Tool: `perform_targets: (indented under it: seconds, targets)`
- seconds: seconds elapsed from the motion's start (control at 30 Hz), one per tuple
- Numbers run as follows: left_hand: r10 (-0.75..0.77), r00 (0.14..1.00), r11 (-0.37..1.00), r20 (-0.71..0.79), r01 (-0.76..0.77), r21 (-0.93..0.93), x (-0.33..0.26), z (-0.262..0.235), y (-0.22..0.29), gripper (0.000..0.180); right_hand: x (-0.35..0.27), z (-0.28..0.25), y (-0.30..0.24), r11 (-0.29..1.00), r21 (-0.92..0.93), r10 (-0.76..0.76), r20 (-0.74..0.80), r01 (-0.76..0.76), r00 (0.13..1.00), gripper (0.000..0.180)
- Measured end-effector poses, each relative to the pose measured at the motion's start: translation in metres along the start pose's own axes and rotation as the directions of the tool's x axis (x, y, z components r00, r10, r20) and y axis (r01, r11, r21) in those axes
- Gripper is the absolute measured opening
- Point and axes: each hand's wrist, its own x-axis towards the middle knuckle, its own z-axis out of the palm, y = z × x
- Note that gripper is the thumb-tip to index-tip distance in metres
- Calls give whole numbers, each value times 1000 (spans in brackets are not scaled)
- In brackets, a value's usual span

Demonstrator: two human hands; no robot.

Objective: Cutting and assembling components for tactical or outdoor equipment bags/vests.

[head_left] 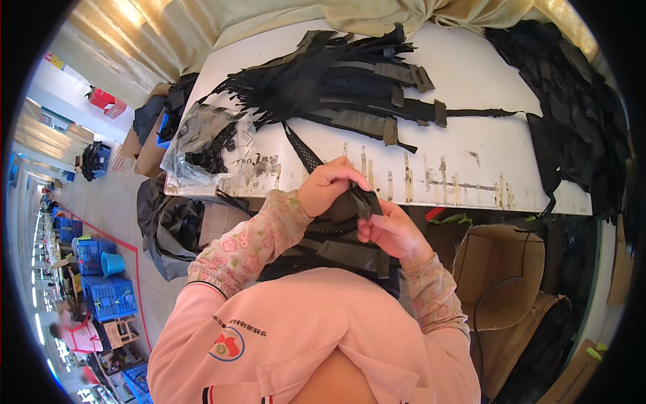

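Note:
Close to the table's front edge, my left hand (330, 186) pinches the upper end of a dark fabric strap piece (364, 200). From the right, my right hand (396, 231) grips the same piece lower down, fingers and thumb closed on it. A black mesh strap (303, 149) runs from the table down behind my left hand. More dark straps (343, 252) hang below my hands, over my lap. Just beyond, a heap of black mesh straps with grey-green end pieces (323, 77) lies spread across the white table (471, 161).
A clear plastic bag (208, 145) with small black parts sits at the table's left. Black fabric (572, 108) is piled on its right end. An open cardboard box (498, 273) stands under the right side. Blue crates (111, 296) line the floor at left.

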Motion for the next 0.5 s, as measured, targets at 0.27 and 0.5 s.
perform_targets:
  seconds: [0.27,0.5]
  targets:
    - [24,1000,999,-11,-24,-28,-3,0,-1,33,5,41,0,993,112,-30,-148,47,989,12]
    - [-72,993,995,93,65,74,-2,-5,11,24,-1,-5,3,672,-734,-357,-203,100,912,9]
